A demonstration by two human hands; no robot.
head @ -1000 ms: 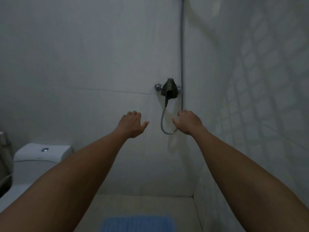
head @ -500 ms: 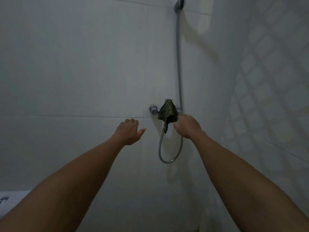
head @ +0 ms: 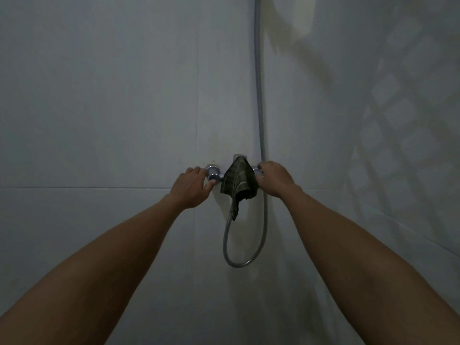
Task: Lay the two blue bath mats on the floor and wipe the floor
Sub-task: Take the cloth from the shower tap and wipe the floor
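Two hands reach a shower mixer [head: 236, 170] on a white tiled wall, where a dark green cloth [head: 237, 181] hangs draped over the fitting. I have the left hand [head: 191, 186] at the left chrome knob [head: 212, 173], fingers [head: 208, 187] curled round it; the right hand [head: 272, 179] sits at the cloth's right edge and the right knob [head: 256, 170], fingers curled, though I cannot tell whether they pinch cloth, metal, or both. A grey hose [head: 260, 108] runs up the wall and loops below the mixer. Neither blue mat nor the floor is in view, so I cannot place them from here.

I judge this the fetching of the wiping cloth. The risks: a twist of either knob could start water and soak the cloth, my arms and the floor to be wiped; a sharp tug could snag the cloth on the fitting or drag the hose; a loose pinch could drop it.
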